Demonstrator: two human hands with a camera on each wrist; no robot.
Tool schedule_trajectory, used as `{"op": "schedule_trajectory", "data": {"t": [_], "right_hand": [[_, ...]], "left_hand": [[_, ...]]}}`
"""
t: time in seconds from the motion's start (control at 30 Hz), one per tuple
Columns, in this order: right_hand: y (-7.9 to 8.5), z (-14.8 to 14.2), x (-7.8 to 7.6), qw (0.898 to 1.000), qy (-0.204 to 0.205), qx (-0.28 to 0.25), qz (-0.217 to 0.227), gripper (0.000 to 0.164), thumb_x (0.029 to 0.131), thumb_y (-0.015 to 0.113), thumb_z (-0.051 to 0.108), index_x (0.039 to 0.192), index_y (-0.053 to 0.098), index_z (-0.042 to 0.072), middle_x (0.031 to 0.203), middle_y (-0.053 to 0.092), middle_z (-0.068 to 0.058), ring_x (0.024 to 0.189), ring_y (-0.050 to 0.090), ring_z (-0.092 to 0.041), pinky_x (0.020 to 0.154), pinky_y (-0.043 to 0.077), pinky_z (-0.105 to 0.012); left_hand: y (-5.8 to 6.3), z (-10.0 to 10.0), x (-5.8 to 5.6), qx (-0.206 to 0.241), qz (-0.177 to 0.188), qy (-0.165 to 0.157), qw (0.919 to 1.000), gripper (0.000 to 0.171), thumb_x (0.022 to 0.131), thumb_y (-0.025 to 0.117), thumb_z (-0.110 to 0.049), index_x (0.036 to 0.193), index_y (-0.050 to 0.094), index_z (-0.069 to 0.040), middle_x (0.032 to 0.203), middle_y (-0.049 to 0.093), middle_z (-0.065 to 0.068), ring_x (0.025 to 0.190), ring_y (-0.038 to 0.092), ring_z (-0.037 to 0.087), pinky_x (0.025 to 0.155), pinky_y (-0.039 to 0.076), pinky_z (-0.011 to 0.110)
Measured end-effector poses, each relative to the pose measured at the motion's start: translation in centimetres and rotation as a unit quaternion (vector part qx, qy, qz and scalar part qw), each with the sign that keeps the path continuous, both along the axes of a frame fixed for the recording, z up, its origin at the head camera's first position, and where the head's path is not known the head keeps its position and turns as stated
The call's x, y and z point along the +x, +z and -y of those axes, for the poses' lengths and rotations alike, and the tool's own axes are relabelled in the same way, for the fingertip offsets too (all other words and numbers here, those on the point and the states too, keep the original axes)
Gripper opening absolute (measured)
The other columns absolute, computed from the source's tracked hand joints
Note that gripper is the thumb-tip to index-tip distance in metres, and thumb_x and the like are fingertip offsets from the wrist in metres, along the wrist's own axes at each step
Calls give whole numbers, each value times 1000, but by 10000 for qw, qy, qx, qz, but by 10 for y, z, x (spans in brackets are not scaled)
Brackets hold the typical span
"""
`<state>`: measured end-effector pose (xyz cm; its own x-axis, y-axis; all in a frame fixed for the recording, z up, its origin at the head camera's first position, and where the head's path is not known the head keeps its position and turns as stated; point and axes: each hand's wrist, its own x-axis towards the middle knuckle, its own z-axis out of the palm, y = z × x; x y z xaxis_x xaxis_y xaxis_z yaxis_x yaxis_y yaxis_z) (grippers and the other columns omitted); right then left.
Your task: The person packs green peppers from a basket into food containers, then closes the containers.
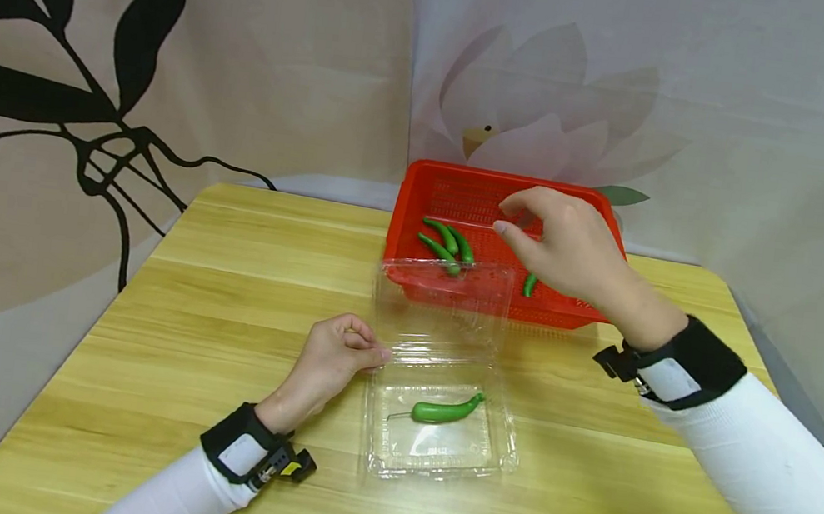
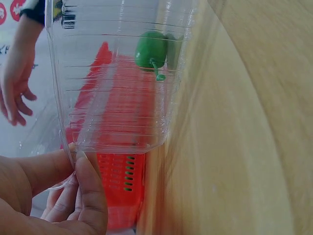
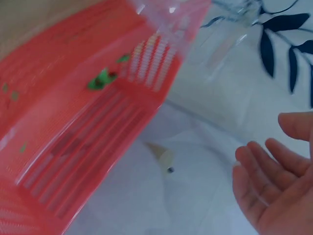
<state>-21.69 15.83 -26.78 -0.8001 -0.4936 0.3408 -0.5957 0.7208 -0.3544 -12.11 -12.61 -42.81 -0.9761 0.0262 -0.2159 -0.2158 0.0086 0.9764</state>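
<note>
A clear plastic clamshell box [image 1: 375, 463] lies unfolded on the table, its lid tilted up against the front of a red basket [image 1: 510, 180]. My left hand [image 1: 329, 364] pinches the box's left edge near the hinge between thumb and finger, as the left wrist view also shows. One green chili pepper [image 1: 444, 412] lies in the box's base. Over the basket hovers my right hand [image 1: 572, 244], fingers spread and loosely bent, holding nothing. Inside the basket, several green chili peppers [image 1: 466, 248] lie at the left, and another pepper [image 1: 530, 284] shows partly below my right hand.
The wooden table [image 1: 225, 313] carries the box and basket. Behind its far edge hangs a pale cloth [image 1: 311, 70] printed with dark leaves and a lotus flower. Wrist cameras with black straps [image 1: 702, 363] sit on both forearms.
</note>
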Motion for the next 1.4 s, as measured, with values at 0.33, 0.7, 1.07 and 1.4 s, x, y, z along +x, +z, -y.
{"op": "schedule_trajectory", "data": {"t": [0.33,0.7,1.07,1.4], "right_hand": [[3,-7,-60,9898,-890,839,731,48,103,65,35,135,62,-1,131,68,-22,114,63,-42,98,51,-59],[-20,-18,-114,9570,-1217,1561,2123,53,104,62,36,131,58,-9,117,65,-27,103,62,-42,95,53,-56],[-63,-21,-131,9035,-1525,2470,3155,33,102,67,27,112,70,-4,80,56,-8,82,56,-29,78,52,-42],[-73,-9,-128,8726,-1397,3366,3250,36,93,75,17,121,65,-3,109,67,-20,96,59,-36,88,56,-51]], "left_hand": [[-1,-1,1,66,-38,-50,10000,21,87,78,11,96,61,4,91,77,20,81,74,23,73,64,31],[1,-1,1,67,-24,-48,10000,20,88,78,9,96,61,4,91,77,18,81,74,22,74,64,32],[0,1,0,33,51,-34,10000,20,87,79,10,96,61,3,91,77,17,82,74,22,74,64,31],[0,1,-1,92,27,-71,9999,21,87,79,9,96,61,2,91,77,17,82,74,23,75,64,31]]}}
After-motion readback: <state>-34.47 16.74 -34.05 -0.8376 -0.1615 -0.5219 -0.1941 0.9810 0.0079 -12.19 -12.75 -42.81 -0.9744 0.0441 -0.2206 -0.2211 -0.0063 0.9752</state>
